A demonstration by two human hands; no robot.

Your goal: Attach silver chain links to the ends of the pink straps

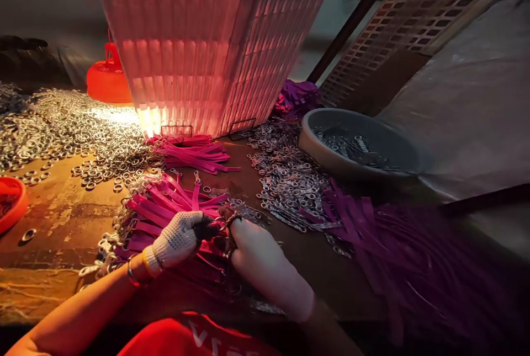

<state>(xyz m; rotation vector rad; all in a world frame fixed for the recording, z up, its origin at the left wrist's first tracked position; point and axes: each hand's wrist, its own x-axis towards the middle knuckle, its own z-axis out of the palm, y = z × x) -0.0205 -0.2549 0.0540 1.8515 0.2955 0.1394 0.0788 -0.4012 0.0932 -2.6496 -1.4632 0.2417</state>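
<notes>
My left hand (180, 237), in a dotted white glove with dark fingertips, is closed near the middle of the view. Right beside it, my right hand (256, 254), in a pale glove with dark fingertips, is closed too. Between the fingertips of both hands is a small metal ring (230, 220); other small parts there are too dark to make out. Under and behind the hands lies a pile of pink straps (153, 210) with metal clasps (108, 248) at their left ends. Another bundle of pink straps (194, 154) lies farther back.
Loose metal rings (95, 146) cover the back left under a red lamp (108, 81). A ribbed panel (207, 52) stands behind. Metal clasps (290, 185), a grey basin (308, 138) and purple straps (414, 256) lie right; an orange bowl (21, 207) sits left.
</notes>
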